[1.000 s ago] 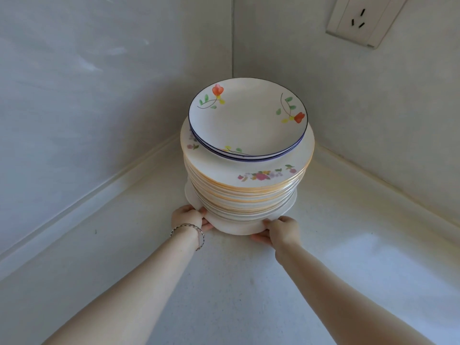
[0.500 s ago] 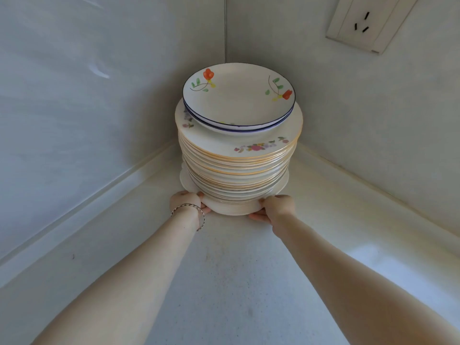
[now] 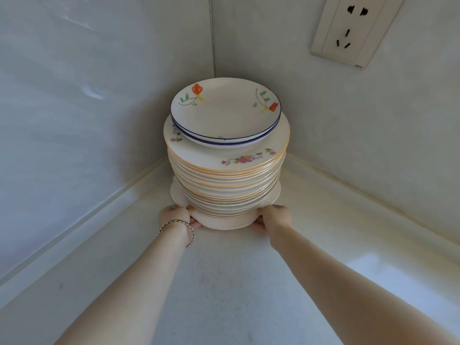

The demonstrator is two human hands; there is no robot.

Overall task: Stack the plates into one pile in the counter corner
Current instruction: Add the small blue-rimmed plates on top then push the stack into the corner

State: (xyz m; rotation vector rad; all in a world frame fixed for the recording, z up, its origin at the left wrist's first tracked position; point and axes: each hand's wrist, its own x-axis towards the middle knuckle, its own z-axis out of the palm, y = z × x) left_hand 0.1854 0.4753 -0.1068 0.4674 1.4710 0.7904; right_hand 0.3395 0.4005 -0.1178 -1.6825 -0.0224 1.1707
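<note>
The left hand (image 3: pixel 174 216) and right hand (image 3: pixel 276 217) are each gripping the bottom plate (image 3: pixel 224 223) of the tall plate pile (image 3: pixel 226 185), which is sitting close in the counter (image 3: pixel 224 282) corner with a blue-rimmed flowered plate (image 3: pixel 225 113) topping it.

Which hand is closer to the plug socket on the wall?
Right. The right hand holds the bottom plate by its rim, on the side of the pile below the socket. The left hand holds the rim on the pile's other side, farther away.

Both arms stretch forward, nearly straight. The left hand (image 3: pixel 174 216) and the right hand (image 3: pixel 276 218) each grip the near rim of the bottom plate (image 3: pixel 224 224), fingers curled underneath.
</note>
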